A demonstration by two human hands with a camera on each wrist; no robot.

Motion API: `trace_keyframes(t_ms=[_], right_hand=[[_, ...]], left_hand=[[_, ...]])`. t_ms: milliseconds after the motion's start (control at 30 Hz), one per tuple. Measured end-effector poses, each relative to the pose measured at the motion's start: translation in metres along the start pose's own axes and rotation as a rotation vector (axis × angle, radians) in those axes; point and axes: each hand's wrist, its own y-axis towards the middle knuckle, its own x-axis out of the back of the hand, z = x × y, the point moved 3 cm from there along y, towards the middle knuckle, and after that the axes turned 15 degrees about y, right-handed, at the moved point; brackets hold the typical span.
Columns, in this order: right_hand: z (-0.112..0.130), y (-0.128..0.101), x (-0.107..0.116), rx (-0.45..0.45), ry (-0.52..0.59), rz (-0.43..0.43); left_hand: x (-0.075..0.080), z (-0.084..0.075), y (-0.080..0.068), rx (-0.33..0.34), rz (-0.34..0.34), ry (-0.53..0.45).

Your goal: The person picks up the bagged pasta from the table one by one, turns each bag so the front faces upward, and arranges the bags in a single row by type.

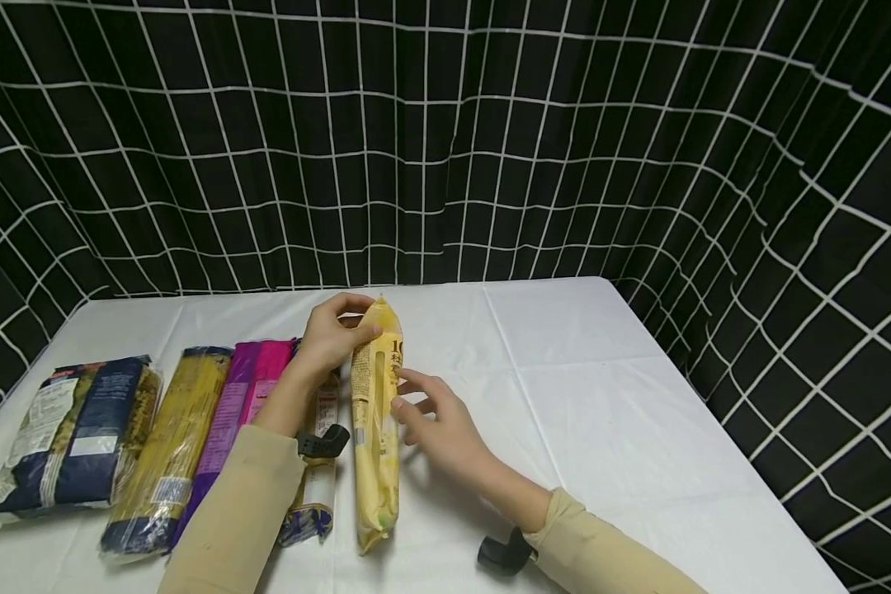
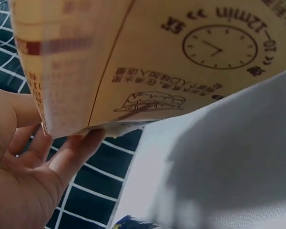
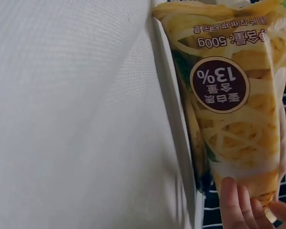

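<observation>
A yellow packet of noodles (image 1: 374,429) stretches away from me in the head view, its narrow side facing up. My left hand (image 1: 337,334) grips its far end, thumb on the near face and fingers behind. In the left wrist view the packet's printed panel (image 2: 181,62) shows a clock drawing. My right hand (image 1: 438,421) is at the packet's right side, its fingers loosely bent. In the right wrist view the right fingertips (image 3: 229,186) lie against the packet front (image 3: 243,129), which has a dark round label. A long packet with a white label (image 1: 319,487) lies just left, partly behind my left arm.
On the left lie a navy pasta bag (image 1: 92,437), a long clear packet of yellow spaghetti (image 1: 174,437) and a purple and pink packet (image 1: 230,412). They rest on a white-covered table (image 1: 601,429). A black grid-patterned curtain (image 1: 445,148) hangs behind the table and along its sides.
</observation>
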Motion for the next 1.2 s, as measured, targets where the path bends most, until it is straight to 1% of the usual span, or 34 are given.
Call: trace_keyframes(t_ms=[200, 367, 533, 633, 767, 933, 1067, 1200], right_hand=[[-0.004, 0.003, -0.003, -0.069, 0.137, -0.028], [-0.008, 0.006, -0.009, -0.119, 0.226, -0.005], [-0.011, 0.007, -0.014, -0.191, 0.324, 0.014], [-0.014, 0.009, -0.015, -0.206, 0.359, 0.011], [-0.016, 0.01, -0.014, -0.19, 0.382, -0.003], [-0.017, 0.011, -0.01, -0.175, 0.381, -0.027], [-0.017, 0.015, -0.005, -0.155, 0.354, -0.044], [-0.014, 0.018, 0.0, -0.128, 0.309, -0.044]], left_hand=[[0.003, 0.003, -0.002, -0.022, 0.002, -0.093], [0.006, 0.011, -0.002, -0.018, -0.002, -0.177], [0.007, 0.014, 0.0, -0.006, -0.002, -0.214], [0.006, 0.014, 0.0, 0.002, 0.0, -0.223], [0.006, 0.012, -0.002, -0.004, 0.014, -0.218], [0.004, 0.006, -0.005, -0.055, 0.048, -0.165], [0.002, 0.001, -0.006, -0.103, 0.066, -0.13], [0.001, -0.003, -0.008, -0.115, 0.096, -0.097]])
